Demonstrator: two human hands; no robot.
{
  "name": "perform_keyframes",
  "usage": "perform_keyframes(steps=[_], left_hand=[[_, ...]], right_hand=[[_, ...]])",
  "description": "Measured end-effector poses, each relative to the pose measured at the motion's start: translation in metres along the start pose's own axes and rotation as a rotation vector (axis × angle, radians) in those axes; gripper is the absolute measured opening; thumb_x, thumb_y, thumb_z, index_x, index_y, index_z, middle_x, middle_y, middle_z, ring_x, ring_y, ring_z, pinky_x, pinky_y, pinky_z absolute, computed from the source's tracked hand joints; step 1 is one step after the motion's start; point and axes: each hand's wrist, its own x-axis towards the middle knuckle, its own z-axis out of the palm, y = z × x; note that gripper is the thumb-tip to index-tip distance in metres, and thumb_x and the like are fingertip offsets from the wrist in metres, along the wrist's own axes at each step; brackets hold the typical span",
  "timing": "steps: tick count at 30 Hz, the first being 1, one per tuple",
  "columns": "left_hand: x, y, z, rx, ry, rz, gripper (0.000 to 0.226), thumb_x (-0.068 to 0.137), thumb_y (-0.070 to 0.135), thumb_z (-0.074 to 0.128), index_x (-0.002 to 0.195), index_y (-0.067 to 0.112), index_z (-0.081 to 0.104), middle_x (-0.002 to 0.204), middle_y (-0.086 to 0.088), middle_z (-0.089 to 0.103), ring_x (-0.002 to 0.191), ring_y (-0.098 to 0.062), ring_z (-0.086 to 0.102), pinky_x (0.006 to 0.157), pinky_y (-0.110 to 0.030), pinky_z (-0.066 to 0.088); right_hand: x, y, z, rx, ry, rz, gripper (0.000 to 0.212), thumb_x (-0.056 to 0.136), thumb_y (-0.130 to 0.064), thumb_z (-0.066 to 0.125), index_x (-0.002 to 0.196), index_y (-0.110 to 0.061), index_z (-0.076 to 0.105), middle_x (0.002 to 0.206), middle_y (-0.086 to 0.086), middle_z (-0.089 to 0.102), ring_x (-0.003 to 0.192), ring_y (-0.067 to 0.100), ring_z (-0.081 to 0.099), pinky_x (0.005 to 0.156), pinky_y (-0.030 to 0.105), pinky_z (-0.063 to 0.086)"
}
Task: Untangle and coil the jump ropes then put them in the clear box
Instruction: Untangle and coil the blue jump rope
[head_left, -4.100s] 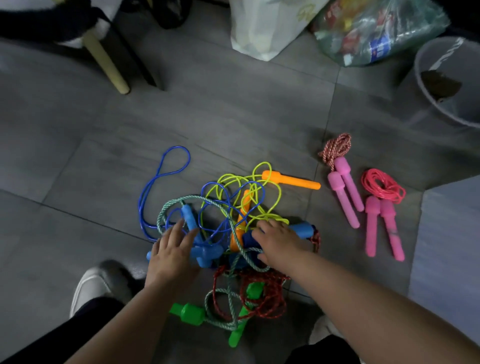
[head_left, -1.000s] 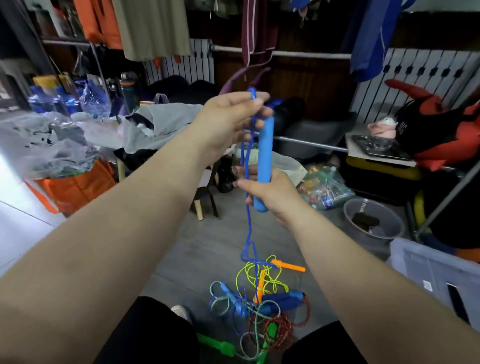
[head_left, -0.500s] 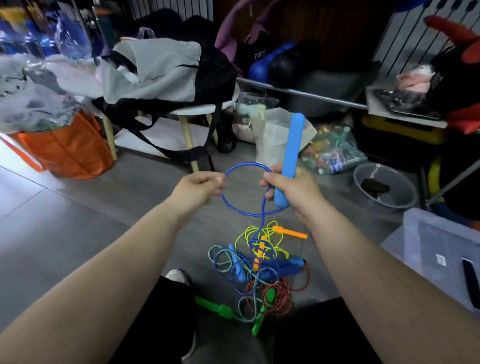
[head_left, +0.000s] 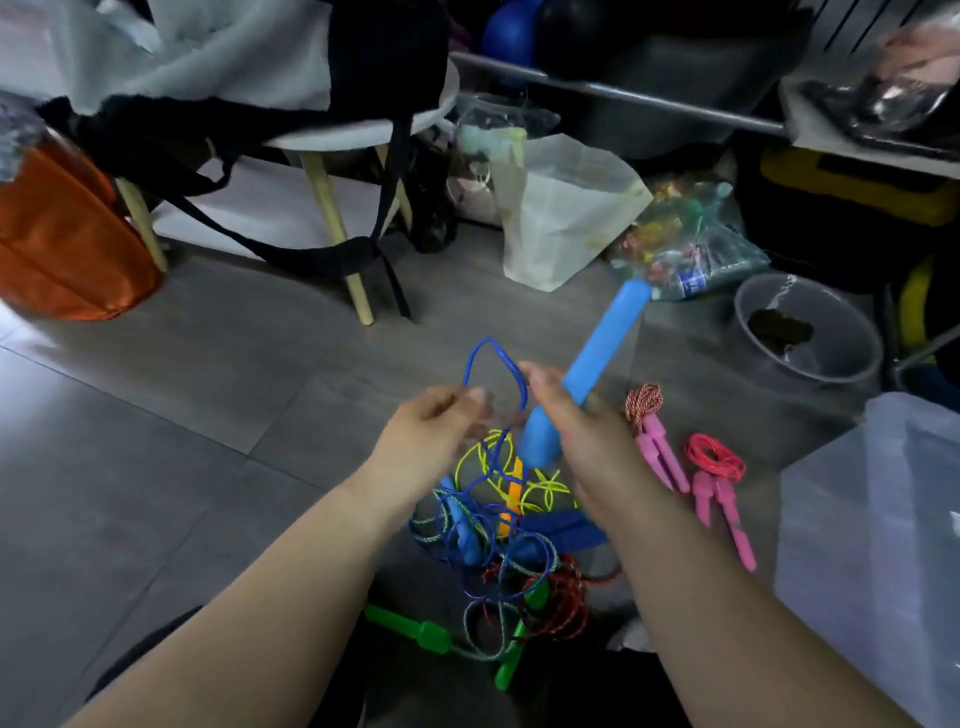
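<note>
While the right hand (head_left: 576, 431) grips the blue handle (head_left: 597, 358) at its lower end, handle tilted up and away to the right, the left hand (head_left: 431, 431) has closed in just beside it. Its fingers are curled and seem to pinch the blue cord (head_left: 493, 364); blur hides the exact pinch.

Half a second back the hands were apart with a wide round loop between them. Now the loop is narrow and upright above them. I read this as the first coil turn.

The cord's lower run drops into the pile (head_left: 498, 540) on the floor, threaded among other ropes, and that snag stands in the way. Two pink ropes (head_left: 670, 457) lie coiled near the clear box (head_left: 883, 519), not in it.
</note>
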Motion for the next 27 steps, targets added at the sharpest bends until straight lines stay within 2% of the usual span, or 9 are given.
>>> perform_keyframes(steps=[2,5,7,11,14,16,19,23,27], left_hand=[[0.014,-0.001,-0.003,-0.039,0.122,-0.106,0.032,0.095,0.023,0.044,0.066,0.015,0.055,0.054,0.007,0.06,0.047,-0.004,0.055,0.051,-0.017,0.043],[0.019,0.001,-0.008,-0.084,-0.075,-0.351,0.055,0.097,0.042,0.029,0.063,0.009,0.056,0.044,0.002,0.059,0.038,-0.007,0.054,0.04,-0.013,0.041],[0.017,-0.002,-0.008,-0.08,-0.255,-0.456,0.065,0.095,0.049,0.019,0.069,0.008,0.061,0.052,-0.002,0.064,0.045,-0.011,0.06,0.046,-0.019,0.046],[0.016,-0.006,-0.011,-0.347,-0.421,-0.491,0.056,0.099,0.04,0.019,0.08,0.016,0.066,0.061,-0.004,0.067,0.052,-0.013,0.063,0.059,-0.025,0.054],[0.018,-0.002,-0.017,-0.577,-0.358,-0.514,0.073,0.096,0.043,0.019,0.054,0.007,0.067,0.042,-0.003,0.056,0.03,-0.009,0.05,0.033,-0.011,0.038],[0.024,-0.004,-0.025,-0.651,-0.162,-0.459,0.052,0.096,0.035,0.029,0.067,0.008,0.063,0.051,-0.003,0.063,0.039,-0.011,0.059,0.035,-0.016,0.045],[0.034,-0.011,-0.039,-0.769,0.079,-0.375,0.025,0.096,0.015,0.036,0.082,0.007,0.055,0.047,0.003,0.058,0.04,-0.006,0.057,0.044,-0.017,0.051],[0.033,-0.013,-0.047,-0.652,0.031,-0.351,0.024,0.096,0.008,0.032,0.087,0.008,0.054,0.043,0.006,0.043,0.031,-0.001,0.034,0.032,-0.01,0.029],[0.023,-0.008,-0.045,-0.442,-0.207,-0.405,0.026,0.094,0.017,0.035,0.085,0.009,0.058,0.043,0.007,0.039,0.029,0.0,0.025,0.031,-0.01,0.015]], right_hand=[[0.01,0.0,-0.001,-0.176,0.076,-0.093,0.003,0.089,-0.027,0.053,0.091,-0.028,0.054,0.084,-0.006,0.056,0.086,0.016,0.057,0.079,0.03,0.045],[0.017,0.0,-0.003,-0.54,0.111,-0.284,0.025,0.083,-0.04,0.057,0.094,-0.017,0.058,0.09,0.001,0.056,0.086,0.02,0.054,0.075,0.027,0.039],[0.016,0.005,0.003,-0.879,0.141,-0.506,0.046,0.073,-0.056,0.049,0.1,-0.02,0.059,0.102,-0.005,0.049,0.094,0.012,0.043,0.075,0.02,0.026],[0.01,0.017,0.016,-1.042,0.127,-0.85,0.027,0.068,-0.045,0.052,0.089,-0.029,0.054,0.087,-0.01,0.036,0.074,0.01,0.037,0.062,0.021,0.025],[0.005,0.029,0.022,-0.894,-0.075,-0.655,0.017,0.068,-0.036,0.062,0.078,-0.031,0.049,0.083,-0.011,0.04,0.074,0.014,0.046,0.066,0.022,0.042],[0.001,0.032,0.022,-0.756,-0.215,-0.424,0.019,0.074,-0.034,0.063,0.069,-0.034,0.045,0.077,-0.016,0.046,0.083,0.02,0.053,0.081,0.038,0.05],[-0.008,0.045,0.022,-0.903,-0.391,-0.525,0.015,0.09,-0.025,0.048,0.087,-0.04,0.049,0.09,-0.023,0.046,0.09,0.009,0.045,0.083,0.022,0.04],[-0.001,0.065,0.015,-1.188,-0.205,-0.729,0.053,0.065,-0.012,0.03,0.113,-0.025,0.046,0.123,-0.004,0.043,0.1,0.012,0.043,0.078,0.019,0.047],[0.013,0.045,0.011,-0.805,-0.001,-0.56,0.06,0.074,0.007,0.04,0.129,-0.014,0.044,0.135,-0.009,0.036,0.124,-0.002,0.028,0.1,0.001,0.022]])
